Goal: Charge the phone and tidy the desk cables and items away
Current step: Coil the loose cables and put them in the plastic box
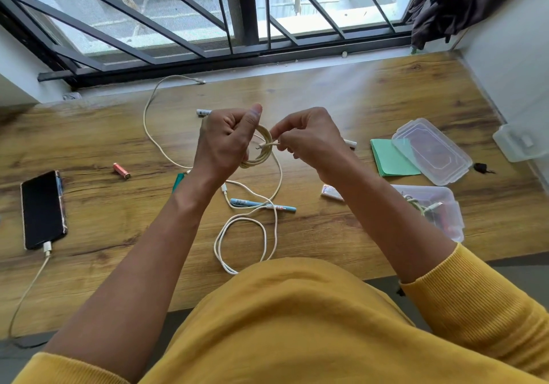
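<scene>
My left hand (225, 142) grips a small coil of cream cable (261, 148) above the tabletop (341, 101), fingers curled round the loops so they cannot spring apart. My right hand (309, 142) pinches the cable's free end just beside the coil, plug tip pointing left toward it; I judge I am tucking or wrapping that tail to lock the bundle before it goes away.

Below the hands a white cable (246, 229) lies loose in loops, crossing a blue pen (261, 205), so it looks not yet tidied. Another cream cable (154, 122) trails from under the hands toward the window sill, its plug lying free there.

The phone (43, 208) lies face up at the left of the tabletop with a charging cable (32, 282) plugged into its near end and running off the edge, so charging seems settled.

At the right an open clear box (436, 208) already holds some cables, its lid (430, 151) set aside on green paper (389, 159); the coil probably belongs there. A red battery (121, 171) lies near the phone
</scene>
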The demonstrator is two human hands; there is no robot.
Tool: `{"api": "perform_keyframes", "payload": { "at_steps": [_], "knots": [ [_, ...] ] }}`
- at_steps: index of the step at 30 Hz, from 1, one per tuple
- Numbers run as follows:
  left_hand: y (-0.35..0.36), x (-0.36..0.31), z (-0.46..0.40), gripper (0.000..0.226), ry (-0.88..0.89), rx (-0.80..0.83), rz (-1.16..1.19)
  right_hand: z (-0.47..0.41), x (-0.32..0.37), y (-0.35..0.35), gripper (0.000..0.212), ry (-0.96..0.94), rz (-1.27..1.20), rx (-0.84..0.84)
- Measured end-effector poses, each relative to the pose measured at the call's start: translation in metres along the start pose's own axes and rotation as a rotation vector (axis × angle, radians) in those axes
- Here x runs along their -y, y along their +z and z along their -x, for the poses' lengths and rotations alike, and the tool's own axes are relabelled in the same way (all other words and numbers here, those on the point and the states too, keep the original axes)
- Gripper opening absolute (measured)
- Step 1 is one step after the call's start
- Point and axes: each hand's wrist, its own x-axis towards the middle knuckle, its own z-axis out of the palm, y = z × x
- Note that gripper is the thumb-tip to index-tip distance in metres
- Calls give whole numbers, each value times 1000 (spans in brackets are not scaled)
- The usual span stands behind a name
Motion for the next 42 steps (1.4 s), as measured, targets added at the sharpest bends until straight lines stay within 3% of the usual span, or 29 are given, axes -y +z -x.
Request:
{"api": "perform_keyframes", "payload": {
  "at_steps": [11, 15, 18, 29, 33, 35, 42],
  "knots": [
    [2, -4, -2, 58, -177, 8, 399, -4, -2, -8, 24, 149, -616, 389],
    [9, -8, 0, 54, -170, -6, 409, -1, 1, -6, 28, 213, -774, 447],
    [11, -9, 1, 55, -158, -40, 356, 1, 5, -5, 40, 234, -785, 434],
    [17, -13, 1, 54, -49, -280, -232, 8, 5, 2, 24, 191, -765, 219],
    [18, -8, 3, 52, -65, -347, -411, 10, 3, 4, 37, 161, -693, 243],
    [19, -5, 4, 48, -69, -338, -432, 10, 1, 7, 41, 152, -669, 240],
    [19, -6, 2, 41, -150, -229, -291, 9, -2, 11, 28, 172, -722, 191]
  ]
}}
